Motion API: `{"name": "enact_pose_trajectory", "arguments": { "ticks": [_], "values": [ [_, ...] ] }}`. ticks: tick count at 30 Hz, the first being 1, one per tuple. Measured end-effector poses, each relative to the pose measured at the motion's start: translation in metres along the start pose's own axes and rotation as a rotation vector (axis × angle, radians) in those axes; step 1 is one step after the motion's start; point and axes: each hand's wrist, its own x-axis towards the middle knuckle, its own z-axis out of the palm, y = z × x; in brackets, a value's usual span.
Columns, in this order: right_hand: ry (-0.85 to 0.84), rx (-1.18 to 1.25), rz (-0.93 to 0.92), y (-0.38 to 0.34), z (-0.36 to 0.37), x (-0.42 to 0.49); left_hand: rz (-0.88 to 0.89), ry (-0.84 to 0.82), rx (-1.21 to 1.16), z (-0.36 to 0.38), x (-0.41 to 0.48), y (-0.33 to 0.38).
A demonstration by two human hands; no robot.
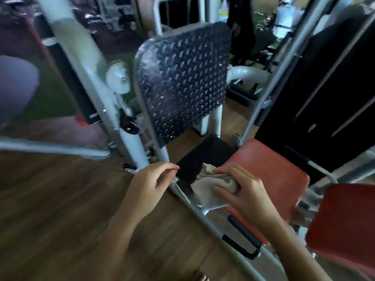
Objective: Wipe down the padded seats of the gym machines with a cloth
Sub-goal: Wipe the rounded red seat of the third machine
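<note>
A crumpled beige cloth (211, 187) is gripped in the right hand (241, 189) and pressed against the near-left edge of the red padded seat (272, 175). The left hand (150, 183) is held empty, fingers loosely curled, above the grey metal frame tube (203, 218) beside the seat. A dark diamond-plate footplate (182, 80) is seen upright beyond.

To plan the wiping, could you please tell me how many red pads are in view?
2: one red pad under the right hand and cloth, another at the lower right. Others may be hidden.
</note>
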Motion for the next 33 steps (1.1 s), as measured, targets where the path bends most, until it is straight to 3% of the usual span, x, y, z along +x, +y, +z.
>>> {"name": "enact_pose_trajectory", "arguments": {
  "ticks": [11, 21, 28, 33],
  "values": [
    [-0.256, 0.066, -0.374, -0.155, 0.148, -0.003, -0.250, 0.448, 0.101, -0.160, -0.219, -0.053],
    [-0.420, 0.101, -0.563, -0.312, 0.306, -0.051, -0.398, 0.605, 0.287, -0.288, -0.413, -0.097],
    [-0.557, 0.081, -0.700, -0.386, 0.404, -0.028, -0.459, 0.744, 0.299, -0.350, -0.462, -0.158],
    [-0.586, 0.143, -0.713, -0.414, 0.473, 0.023, -0.501, 0.751, 0.295, -0.395, -0.453, -0.219]
  ]
}}
